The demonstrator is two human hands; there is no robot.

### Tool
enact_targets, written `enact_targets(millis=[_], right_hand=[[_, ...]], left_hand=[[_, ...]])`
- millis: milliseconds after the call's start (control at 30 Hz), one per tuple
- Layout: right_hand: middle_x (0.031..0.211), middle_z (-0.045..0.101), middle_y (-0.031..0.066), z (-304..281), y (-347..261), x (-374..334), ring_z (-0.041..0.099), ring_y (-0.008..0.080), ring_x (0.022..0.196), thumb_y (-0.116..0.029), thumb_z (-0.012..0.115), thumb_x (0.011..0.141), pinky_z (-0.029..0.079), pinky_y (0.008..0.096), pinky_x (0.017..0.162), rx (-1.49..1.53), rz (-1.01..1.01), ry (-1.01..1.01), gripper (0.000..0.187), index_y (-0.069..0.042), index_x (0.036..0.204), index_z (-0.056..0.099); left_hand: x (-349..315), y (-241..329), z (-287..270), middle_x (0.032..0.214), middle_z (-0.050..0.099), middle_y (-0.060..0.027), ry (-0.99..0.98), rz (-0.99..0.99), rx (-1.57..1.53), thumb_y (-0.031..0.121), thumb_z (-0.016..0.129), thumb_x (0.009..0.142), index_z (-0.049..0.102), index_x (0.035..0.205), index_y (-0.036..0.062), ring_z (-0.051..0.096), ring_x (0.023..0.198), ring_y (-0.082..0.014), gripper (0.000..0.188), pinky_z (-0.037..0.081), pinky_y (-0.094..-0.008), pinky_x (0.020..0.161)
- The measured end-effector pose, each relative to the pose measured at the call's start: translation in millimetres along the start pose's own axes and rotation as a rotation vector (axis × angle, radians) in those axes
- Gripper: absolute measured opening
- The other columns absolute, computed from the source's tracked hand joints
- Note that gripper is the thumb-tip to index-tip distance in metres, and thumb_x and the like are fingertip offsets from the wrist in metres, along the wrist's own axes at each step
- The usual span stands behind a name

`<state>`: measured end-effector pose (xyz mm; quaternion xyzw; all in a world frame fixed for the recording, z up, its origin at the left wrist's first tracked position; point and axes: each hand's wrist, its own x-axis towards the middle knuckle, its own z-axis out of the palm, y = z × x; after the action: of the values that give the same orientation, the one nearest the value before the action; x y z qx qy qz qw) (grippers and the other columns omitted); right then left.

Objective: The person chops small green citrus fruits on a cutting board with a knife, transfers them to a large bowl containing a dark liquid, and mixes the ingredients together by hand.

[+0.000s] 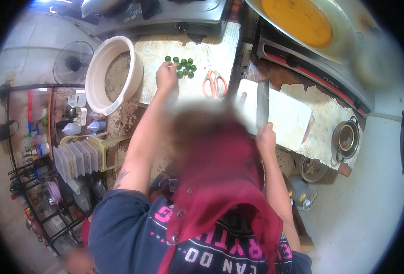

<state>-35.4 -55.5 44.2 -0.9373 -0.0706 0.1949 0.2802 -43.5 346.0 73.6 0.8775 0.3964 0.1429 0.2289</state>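
Observation:
Several small round green limes (186, 66) lie in a loose cluster on the pale sheet over the counter. At the cluster's left edge is my left hand (166, 77), its fingers curled down beside the nearest limes. What sits between those fingertips is hidden. My right hand (266, 137) grips the handle of a wide-bladed kitchen knife (263, 102). The blade points away from me and lies over the white cutting board (287, 116). Between the limes and the board are scissors (215, 85) with orange handles, tips pointing away.
A cream plastic basin (135, 68) stands left of the limes. Gas stoves sit at the back (183, 20) and right (316, 73); a pan of orange liquid (298, 20) is above the right one. A small metal pot (346, 137) stands far right. A rack (51, 137) holds containers at left.

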Motion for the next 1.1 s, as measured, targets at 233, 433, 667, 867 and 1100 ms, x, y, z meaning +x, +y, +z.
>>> enact_targets(millis=[233, 433, 667, 867, 1100], right_hand=[[0.075, 0.059, 0.0312, -2.8, 0.3, 0.9, 0.057, 0.0501, 0.075, -0.015, 0.048, 0.09, 0.045, 0.0557, 0.067, 0.005, 0.037, 0.001, 0.019, 0.003, 0.093, 0.043], [0.075, 0.059, 0.0313, -3.5, -4.5, 0.5, 0.057, 0.0502, 0.075, -0.015, 0.048, 0.09, 0.044, 0.056, 0.067, 0.013, 0.032, -0.01, 0.019, 0.003, 0.093, 0.043], [0.076, 0.059, 0.0319, -2.8, 2.3, 3.7, 0.057, 0.0504, 0.076, -0.015, 0.048, 0.09, 0.044, 0.0561, 0.067, 0.004, 0.051, 0.006, 0.019, 0.003, 0.092, 0.043], [0.076, 0.059, 0.0322, -1.5, 5.0, 3.7, 0.056, 0.0508, 0.076, -0.015, 0.049, 0.09, 0.044, 0.0559, 0.066, 0.028, 0.04, -0.001, 0.019, 0.003, 0.092, 0.043], [0.073, 0.058, 0.0317, -4.3, 3.1, 5.1, 0.057, 0.0502, 0.073, -0.014, 0.049, 0.09, 0.044, 0.0561, 0.064, 0.04, 0.039, 0.009, 0.018, 0.002, 0.092, 0.043]], left_hand=[[11.8, 14.6, 3.3, 0.103, 0.064, -0.0171, -0.277, 0.012, 0.213, 0.026, 0.061, 0.083, 0.06, 0.112, 0.0069, 0.06, 0.098, -0.0344, 0.035, 0.045, -0.0423, 0.086], [23.7, -30.4, 9.4, 0.089, 0.066, -0.0125, -0.216, 0.08, -0.236, 0.017, 0.062, 0.084, 0.059, 0.107, -0.0003, 0.062, 0.08, -0.0226, 0.029, 0.049, -0.0345, 0.071], [20.8, -11.9, -12.6, 0.085, 0.06, -0.0078, -0.417, -0.422, -1.096, 0.013, 0.058, 0.087, 0.059, 0.109, 0.0013, 0.056, 0.071, -0.0106, 0.025, 0.045, -0.0247, 0.054], [6.2, 12.6, 22.6, 0.098, 0.059, -0.0148, 0.101, 0.353, -0.079, 0.018, 0.057, 0.087, 0.054, 0.116, 0.0026, 0.06, 0.081, -0.0272, 0.032, 0.048, -0.0366, 0.074], [4.7, 118.6, 51.9, 0.111, 0.053, -0.0196, -0.424, 0.409, 0.195, 0.026, 0.054, 0.089, 0.049, 0.121, 0.0121, 0.058, 0.093, -0.0408, 0.035, 0.046, -0.048, 0.079]])
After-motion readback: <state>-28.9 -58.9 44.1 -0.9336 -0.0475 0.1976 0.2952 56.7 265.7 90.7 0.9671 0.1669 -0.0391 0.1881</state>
